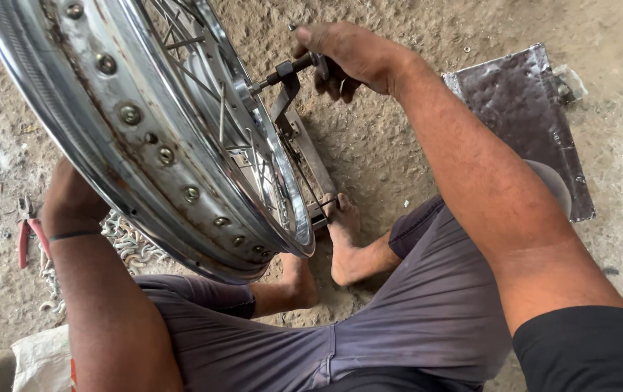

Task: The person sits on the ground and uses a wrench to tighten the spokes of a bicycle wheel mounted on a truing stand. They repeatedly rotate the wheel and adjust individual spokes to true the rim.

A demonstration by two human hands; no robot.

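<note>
Gripping axle [293,69], right hand [348,54] outstretched

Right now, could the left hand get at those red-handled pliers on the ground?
Probably yes. The pliers lie in the open on the dirt just outside the left forearm, nothing covering them. But the left hand itself is hidden behind the wheel rim, so it would likely have to leave the wheel first.

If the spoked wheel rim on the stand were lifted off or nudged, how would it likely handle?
The spoked wheel rim looks like chromed metal with rust patches, so probably rigid and fairly heavy. Being round, it would likely roll or spin freely. Its polished edge may feel slick. The right hand grips the axle end on the stand, suggesting it needs steadying.
</note>
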